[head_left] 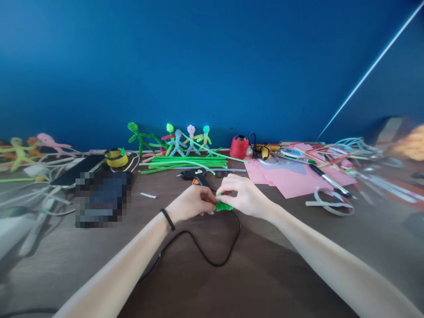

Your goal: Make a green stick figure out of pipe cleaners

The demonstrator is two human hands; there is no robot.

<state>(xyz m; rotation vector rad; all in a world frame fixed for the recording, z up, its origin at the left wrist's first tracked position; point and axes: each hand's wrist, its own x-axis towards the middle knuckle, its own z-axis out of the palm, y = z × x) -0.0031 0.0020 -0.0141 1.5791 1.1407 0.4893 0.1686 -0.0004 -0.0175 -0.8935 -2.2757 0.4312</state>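
Between my hands is a small bright green coiled pipe cleaner piece [224, 206], held above the table. My left hand [194, 202], with a black band at the wrist, pinches its left end. The fingers of my right hand [244, 194] are closed on its top and right side. Part of the green piece is hidden by my fingers. Just behind my hands lies a black glue gun [192, 174] with an orange trigger. Its black cord [215, 265] loops over the table below my hands.
A bundle of green pipe cleaners [185, 163] lies behind the glue gun. Several pipe cleaner figures [179, 143] stand along the blue wall. A red thread spool [239, 148], pink paper [294, 187] and a pen [331, 181] are to the right; a blurred-out dark object [107, 196] and cables are left.
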